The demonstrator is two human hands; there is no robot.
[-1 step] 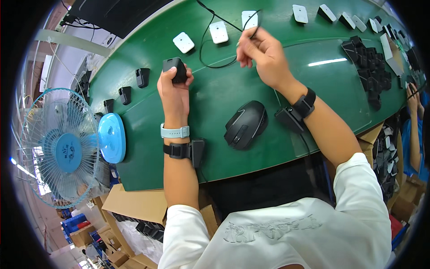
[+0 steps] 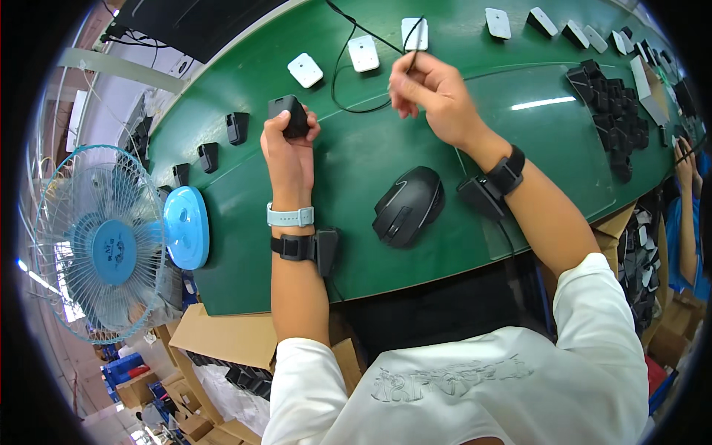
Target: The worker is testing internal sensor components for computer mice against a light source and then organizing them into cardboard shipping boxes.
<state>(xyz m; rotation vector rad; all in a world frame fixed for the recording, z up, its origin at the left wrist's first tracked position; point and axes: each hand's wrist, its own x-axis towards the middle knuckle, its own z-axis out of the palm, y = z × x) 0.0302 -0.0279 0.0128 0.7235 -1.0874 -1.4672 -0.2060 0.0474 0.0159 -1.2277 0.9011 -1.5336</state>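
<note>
My left hand [image 2: 291, 141] is closed round a small black boxy device [image 2: 291, 117], its thumb across the front. Farther right and slightly higher, my right hand [image 2: 434, 93] pinches a thin black cable [image 2: 356, 111] between thumb and fingertips, apart from the device. The cable loops over the green table from the far edge; the tip in my fingers is too small to make out. Just beyond the right hand lies a white rounded plate [image 2: 415, 34], partly crossed by the cable. A black computer mouse [image 2: 408, 208] rests on the table between my forearms.
Two white plates [image 2: 305, 70] lie beyond my left hand, and several black devices [image 2: 236, 128] stand at its left. A blue fan [image 2: 111, 252] is left of the green table [image 2: 348, 163]. Black parts [image 2: 608, 119] are piled at right, near another person's hand [image 2: 684, 159].
My right hand has shifted very slightly left and down, with the cable still pinched. The left hand and its device stay almost where they were.
</note>
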